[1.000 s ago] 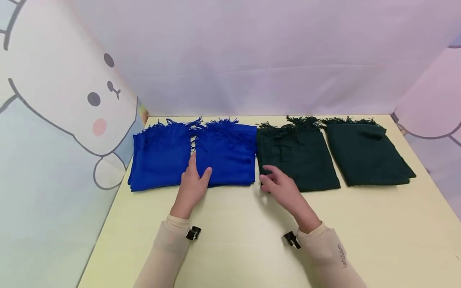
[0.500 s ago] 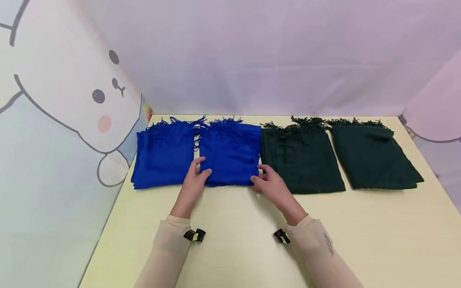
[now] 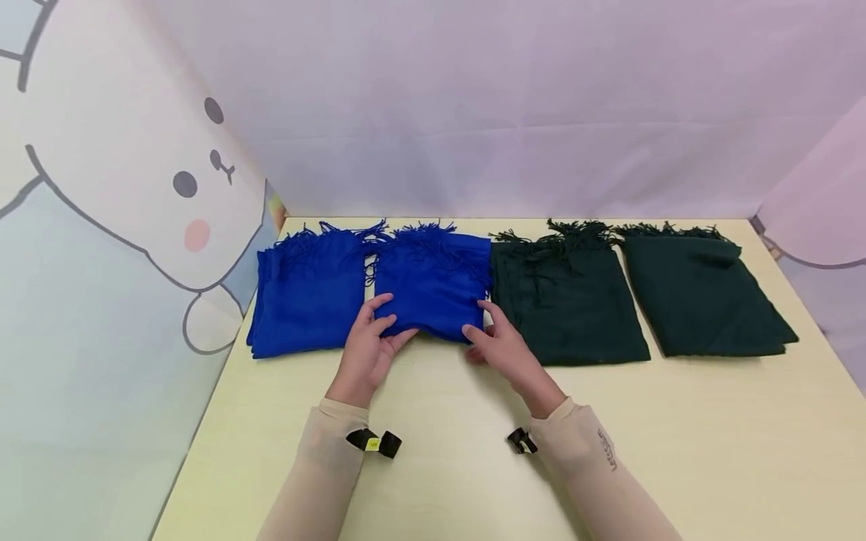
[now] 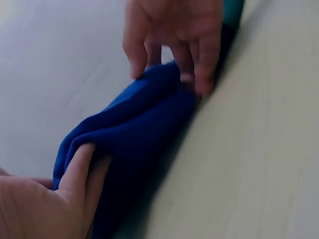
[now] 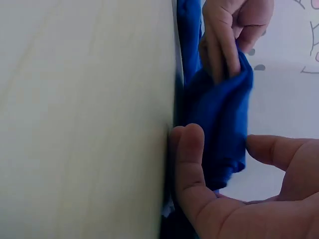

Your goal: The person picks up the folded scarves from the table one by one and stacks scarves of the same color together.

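Sleeves: two beige sleeves point(image 3: 318, 466) come in from the near edge, each with a small black camera clip at the wrist.
Tabletop: pale yellow tabletop point(image 3: 440, 481), bare in the near part.
Left hand: the left hand point(image 3: 368, 349) pinches the near left corner of the second blue scarf point(image 3: 433, 289), thumb on top and fingers under the fold.
Right hand: the right hand point(image 3: 497, 349) grips the near right corner of the same scarf, fingers curled round its edge.
Scarf position: its near edge is raised a little off the tabletop; the far part lies flat, second from the left in the row.
Progress: I judge the lift has only begun; the scarf is grasped but not yet taken out of the row.
Row: first blue scarf point(image 3: 307, 300) at the left, two dark green scarves point(image 3: 564, 300) at the right, all folded, fringes toward the wall.
Far: a light wall point(image 3: 473, 98), a cartoon animal panel point(image 3: 122, 173) at the left.
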`<move>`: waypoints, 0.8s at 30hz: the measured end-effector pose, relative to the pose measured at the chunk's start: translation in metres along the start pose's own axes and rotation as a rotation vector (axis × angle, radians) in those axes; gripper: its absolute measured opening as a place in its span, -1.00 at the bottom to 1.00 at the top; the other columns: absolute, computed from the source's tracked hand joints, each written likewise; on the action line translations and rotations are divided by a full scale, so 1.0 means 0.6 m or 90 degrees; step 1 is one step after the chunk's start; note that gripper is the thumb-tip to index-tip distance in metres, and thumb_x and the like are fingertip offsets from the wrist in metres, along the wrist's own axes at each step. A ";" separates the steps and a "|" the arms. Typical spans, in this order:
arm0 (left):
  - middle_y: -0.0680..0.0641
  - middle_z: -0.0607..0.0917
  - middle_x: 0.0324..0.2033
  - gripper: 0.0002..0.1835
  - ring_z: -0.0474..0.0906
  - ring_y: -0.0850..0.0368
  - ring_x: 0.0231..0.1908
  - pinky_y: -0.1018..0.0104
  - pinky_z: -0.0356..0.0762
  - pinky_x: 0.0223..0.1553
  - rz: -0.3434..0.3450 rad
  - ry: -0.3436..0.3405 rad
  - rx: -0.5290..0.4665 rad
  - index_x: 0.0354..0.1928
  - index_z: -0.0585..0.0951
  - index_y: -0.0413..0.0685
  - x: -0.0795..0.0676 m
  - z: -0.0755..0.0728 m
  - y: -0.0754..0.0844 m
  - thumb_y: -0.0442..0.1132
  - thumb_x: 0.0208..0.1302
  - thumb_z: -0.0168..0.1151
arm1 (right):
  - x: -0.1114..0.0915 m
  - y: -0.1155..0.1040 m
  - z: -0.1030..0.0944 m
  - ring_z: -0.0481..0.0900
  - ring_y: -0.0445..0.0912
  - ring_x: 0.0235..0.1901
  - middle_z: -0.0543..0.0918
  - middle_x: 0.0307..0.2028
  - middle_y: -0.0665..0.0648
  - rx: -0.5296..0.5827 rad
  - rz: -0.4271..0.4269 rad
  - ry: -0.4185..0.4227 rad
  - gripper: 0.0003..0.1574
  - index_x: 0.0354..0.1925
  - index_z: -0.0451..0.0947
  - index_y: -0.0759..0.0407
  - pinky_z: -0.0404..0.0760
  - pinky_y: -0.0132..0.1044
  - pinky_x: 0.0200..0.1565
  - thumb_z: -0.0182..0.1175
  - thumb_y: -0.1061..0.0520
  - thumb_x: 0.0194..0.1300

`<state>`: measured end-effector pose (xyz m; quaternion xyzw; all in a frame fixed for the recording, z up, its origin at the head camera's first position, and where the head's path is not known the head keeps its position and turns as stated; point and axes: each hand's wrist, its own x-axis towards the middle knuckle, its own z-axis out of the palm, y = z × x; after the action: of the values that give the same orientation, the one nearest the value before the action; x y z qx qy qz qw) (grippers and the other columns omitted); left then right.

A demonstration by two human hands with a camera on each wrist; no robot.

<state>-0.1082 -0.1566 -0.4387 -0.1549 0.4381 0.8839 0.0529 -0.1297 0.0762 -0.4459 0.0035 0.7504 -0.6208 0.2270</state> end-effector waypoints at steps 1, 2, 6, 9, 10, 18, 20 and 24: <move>0.02 -0.05 0.52 -0.50 0.28 -0.18 0.37 -0.02 0.49 0.21 -0.002 0.005 -0.032 0.42 0.21 -0.11 -0.001 0.001 0.000 -0.51 0.51 -0.18 | 0.002 0.001 0.001 0.72 0.16 -0.22 0.58 -0.06 0.37 0.037 0.000 -0.008 -0.13 0.56 -0.05 -0.08 0.70 -0.07 -0.07 0.15 -0.03 0.48; 0.00 -0.02 0.52 -0.48 0.26 -0.16 0.38 0.00 0.49 0.22 -0.005 0.008 -0.060 0.44 0.19 -0.10 -0.001 0.002 0.000 -0.52 0.51 -0.18 | 0.005 0.002 0.003 0.72 0.18 -0.19 0.55 0.01 0.38 0.079 0.004 -0.015 -0.11 0.56 -0.08 -0.11 0.69 -0.05 -0.03 0.15 -0.03 0.48; -0.10 0.06 0.49 -0.41 0.21 -0.13 0.42 0.05 0.47 0.24 -0.019 0.010 -0.125 0.48 0.14 0.01 -0.003 0.005 0.000 -0.54 0.49 -0.19 | 0.016 0.005 0.009 0.70 0.18 -0.12 0.31 0.31 0.37 0.237 0.017 -0.032 -0.10 0.57 -0.15 -0.15 0.64 -0.02 0.08 0.12 -0.02 0.51; -0.11 0.06 0.49 -0.40 0.20 -0.12 0.43 0.06 0.44 0.27 -0.024 0.007 -0.137 0.49 0.14 0.06 -0.001 0.003 -0.002 -0.53 0.50 -0.20 | 0.021 0.004 0.013 0.67 0.09 -0.06 0.14 0.42 0.33 0.309 0.010 -0.023 -0.14 0.57 -0.14 -0.12 0.62 -0.05 0.11 0.08 0.08 0.53; -0.13 0.06 0.49 -0.41 0.20 -0.12 0.43 0.06 0.43 0.28 -0.022 0.003 -0.128 0.49 0.14 0.04 -0.001 0.001 -0.003 -0.52 0.51 -0.20 | 0.021 0.003 0.014 0.66 0.06 -0.03 0.14 0.42 0.31 0.323 0.005 -0.018 -0.16 0.56 -0.11 -0.10 0.62 -0.06 0.11 0.08 0.13 0.53; -0.17 0.17 0.45 -0.60 0.22 -0.11 0.41 0.03 0.43 0.27 -0.028 -0.023 0.062 0.37 0.31 -0.25 -0.005 -0.023 0.002 -0.37 0.57 -0.17 | 0.014 -0.001 0.014 0.53 -0.02 -0.15 0.38 -0.17 0.21 0.265 -0.027 0.040 -0.35 0.43 0.27 0.13 0.65 -0.05 0.07 0.12 0.35 0.44; -0.16 0.18 0.45 -0.60 0.23 -0.11 0.41 0.04 0.42 0.28 -0.038 -0.026 0.098 0.36 0.34 -0.25 -0.008 -0.028 0.004 -0.37 0.57 -0.15 | 0.010 -0.001 0.011 0.53 -0.02 -0.19 0.37 -0.23 0.19 0.229 -0.028 0.047 -0.39 0.39 0.32 0.16 0.65 -0.05 0.06 0.14 0.34 0.43; -0.13 0.17 0.46 -0.59 0.26 -0.09 0.39 0.06 0.44 0.26 -0.054 -0.035 0.162 0.38 0.35 -0.23 -0.020 -0.036 0.008 -0.36 0.58 -0.17 | 0.001 0.003 0.007 0.51 -0.04 -0.24 0.37 -0.27 0.17 0.174 -0.034 0.041 -0.47 0.31 0.40 0.24 0.65 -0.05 0.06 0.18 0.31 0.42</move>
<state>-0.0933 -0.1761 -0.4436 -0.1411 0.5382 0.8219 0.1218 -0.1282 0.0722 -0.4480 0.0343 0.6653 -0.7228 0.1834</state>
